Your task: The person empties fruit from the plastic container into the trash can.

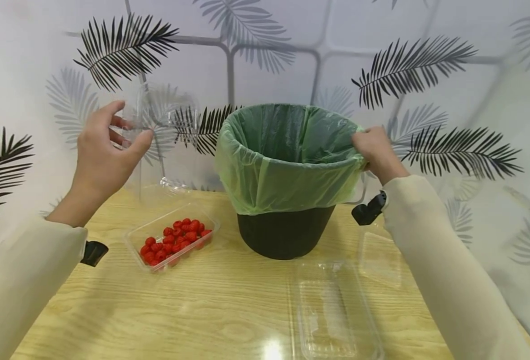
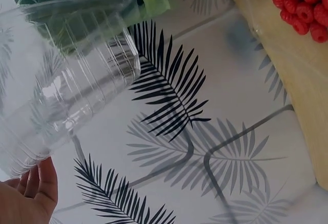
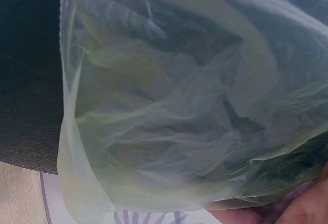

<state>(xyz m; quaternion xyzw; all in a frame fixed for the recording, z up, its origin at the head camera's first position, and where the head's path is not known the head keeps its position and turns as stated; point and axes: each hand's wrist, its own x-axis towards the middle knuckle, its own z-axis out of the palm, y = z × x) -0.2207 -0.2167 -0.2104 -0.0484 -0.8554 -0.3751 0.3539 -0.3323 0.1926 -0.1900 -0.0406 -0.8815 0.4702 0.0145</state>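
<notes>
My left hand (image 1: 105,157) pinches a clear plastic container (image 2: 77,80) and holds it up in the air, left of the bin. In the head view the container is hard to make out against the patterned backdrop; it looks empty. A black bin (image 1: 285,235) stands on the table, lined with a thin green bag (image 1: 301,185) folded down over its rim. At the bin's right side, my right hand (image 1: 377,150) grips the rim through the bag. Below my left hand lies a clear tray (image 1: 134,250) holding several red raspberries (image 1: 175,240).
A second clear plastic container (image 1: 332,320) lies on the wooden table (image 1: 211,310) in front of the bin. Beside it, near my right forearm, is another clear plastic piece (image 1: 382,257). A leaf-patterned backdrop (image 1: 274,30) rises right behind the bin.
</notes>
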